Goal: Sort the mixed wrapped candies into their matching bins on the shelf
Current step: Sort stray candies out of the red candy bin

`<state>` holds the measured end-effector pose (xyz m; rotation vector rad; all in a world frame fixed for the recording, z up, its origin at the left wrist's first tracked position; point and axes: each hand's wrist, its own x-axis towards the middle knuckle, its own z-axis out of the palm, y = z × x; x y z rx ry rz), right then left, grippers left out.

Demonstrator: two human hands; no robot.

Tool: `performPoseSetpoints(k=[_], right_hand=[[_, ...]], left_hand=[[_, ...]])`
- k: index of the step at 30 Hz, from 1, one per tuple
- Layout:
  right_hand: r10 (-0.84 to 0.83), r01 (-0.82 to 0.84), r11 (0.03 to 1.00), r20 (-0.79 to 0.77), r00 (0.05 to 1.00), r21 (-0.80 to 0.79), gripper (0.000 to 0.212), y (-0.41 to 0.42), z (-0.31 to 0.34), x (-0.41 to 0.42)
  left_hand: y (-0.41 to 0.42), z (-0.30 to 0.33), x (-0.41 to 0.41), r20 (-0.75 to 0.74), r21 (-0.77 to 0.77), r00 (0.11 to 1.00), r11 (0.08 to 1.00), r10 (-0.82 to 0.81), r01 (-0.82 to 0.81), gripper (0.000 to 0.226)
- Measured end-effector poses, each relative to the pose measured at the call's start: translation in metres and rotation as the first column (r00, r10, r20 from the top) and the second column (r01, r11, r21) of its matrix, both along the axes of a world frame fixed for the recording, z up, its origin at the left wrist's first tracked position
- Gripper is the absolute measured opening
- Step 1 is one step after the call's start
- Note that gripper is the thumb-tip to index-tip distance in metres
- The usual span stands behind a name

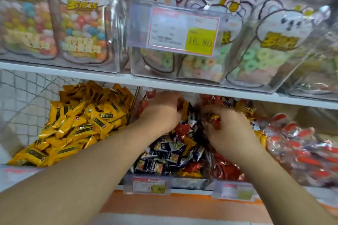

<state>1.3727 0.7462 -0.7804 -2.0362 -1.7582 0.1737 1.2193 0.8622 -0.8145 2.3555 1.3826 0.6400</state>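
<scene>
Both hands reach into the middle bin point(190, 181) of mixed candies point(168, 153). The right hand point(226, 129) has its grip curled round a red-and-gold candy point(213, 119), long axis running down-right. Farther in, the left hand point(162, 111) pinches blurred wrappers under the shelf point(201, 88).

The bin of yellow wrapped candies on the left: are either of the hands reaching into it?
No, both the left hand and right hand are in the middle bin of mixed candies.

Both your bare forearms reach forward, converging. Your left hand point(161, 109) is knuckles up, fingers curled down; your right hand point(225, 126) likewise, fingers curled, blurred.
</scene>
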Motion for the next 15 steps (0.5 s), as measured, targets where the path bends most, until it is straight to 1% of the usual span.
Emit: performPoseSetpoints(k=[2,4,6,10,12,13,15], right_hand=[[0.022,-0.022,0.999,-0.019,1.0,0.023,0.035,-0.004,-0.002,0.005],[0.047,-0.046,0.999,-0.037,0.998,0.027,0.037,-0.005,-0.004,0.01],[0.068,-0.067,0.997,-0.04,0.997,0.023,0.039,-0.005,-0.006,0.013],[0.082,-0.079,0.996,-0.062,0.995,0.052,0.035,-0.004,-0.009,0.017],[0.082,-0.078,0.995,-0.075,0.994,0.055,0.036,-0.004,-0.011,0.018],[0.08,-0.076,0.996,-0.077,0.994,0.053,0.037,-0.003,-0.012,0.018],[0.079,-0.075,0.996,-0.077,0.994,0.05,0.037,-0.003,-0.013,0.018]], left_hand=[[0.015,-0.005,0.016,-0.074,-0.083,0.997,0.996,0.008,-0.014,0.018],[0.027,-0.011,0.027,-0.151,-0.122,0.989,0.993,-0.008,-0.01,0.018],[0.032,-0.014,0.034,-0.208,-0.136,0.978,0.99,0.011,-0.04,0.021],[0.029,-0.012,0.043,-0.247,-0.112,0.968,0.99,0.053,-0.082,0.025],[0.025,-0.009,0.043,-0.24,-0.098,0.969,0.991,0.065,-0.091,0.023],[0.024,-0.007,0.04,-0.206,-0.101,0.977,0.991,0.062,-0.084,0.018],[0.017,-0.003,0.031,-0.065,-0.131,0.995,0.988,0.074,-0.082,0.008]])
